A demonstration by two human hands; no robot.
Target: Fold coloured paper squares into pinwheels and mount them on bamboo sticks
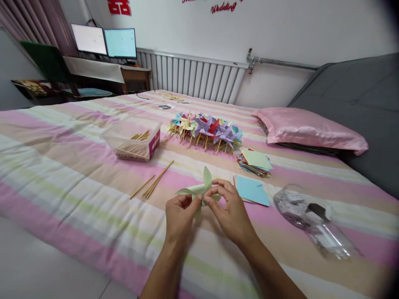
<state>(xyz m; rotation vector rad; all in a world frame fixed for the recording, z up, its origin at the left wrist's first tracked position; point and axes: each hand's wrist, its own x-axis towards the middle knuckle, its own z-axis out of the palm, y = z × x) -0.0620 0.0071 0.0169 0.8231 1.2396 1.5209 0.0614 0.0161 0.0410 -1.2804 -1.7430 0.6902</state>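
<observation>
Over the striped bedspread, a pale green paper pinwheel (196,189) is held between both hands. My left hand (181,211) is closed on its lower left side, thumb near the middle. My right hand (229,207) pinches close to the centre from the right; what its fingertips hold there is too small to make out clearly. To the left lie several loose wooden sticks (158,179). Right of the hands is a stack of light blue paper squares (252,191), with a mixed-colour paper stack (255,161) behind it. Several finished pinwheels (204,126) on sticks lie together farther back.
A clear plastic box (132,139) of wooden sticks stands at the left. Clear plastic packaging (314,220) lies at the right, and a pink pillow (311,129) rests by the grey headboard (352,91). Two monitors (120,43) stand on a desk behind the bed.
</observation>
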